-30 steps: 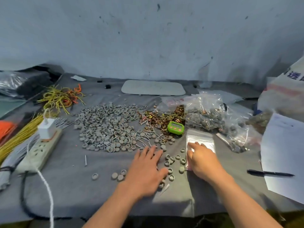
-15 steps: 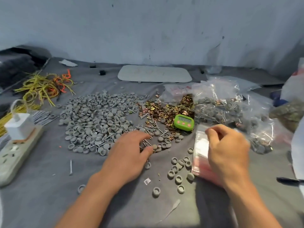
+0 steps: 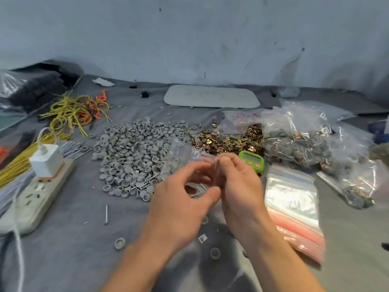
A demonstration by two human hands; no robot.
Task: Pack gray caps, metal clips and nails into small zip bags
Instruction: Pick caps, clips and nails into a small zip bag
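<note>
At the far left we see a power strip (image 3: 31, 199) with a white charger (image 3: 47, 160) plugged into it, lying on the table (image 3: 63, 253), which is covered in gray cloth. Behind it is a tangle of yellow and orange wires (image 3: 73, 112). Next comes the broad heap of gray caps (image 3: 134, 152), with several nails mixed into its near edge. A single nail (image 3: 106, 214) lies apart on the cloth in front of the heap, and a few stray caps sit nearer to us.

In the middle, our left hand (image 3: 179, 207) and right hand (image 3: 240, 186) meet above the table. Both pinch the edge of a small zip bag (image 3: 183, 152), clear and blurred, that stands up and leans left over the caps. We cannot tell whether its mouth is open.

Behind the hands lies the pile of metal clips (image 3: 231, 140), with a green timer (image 3: 251, 161) just beside the right hand's fingers. To the right a stack of empty zip bags (image 3: 292, 199) lies flat, and beyond it sit filled bags (image 3: 305, 144) of mixed parts.
</note>
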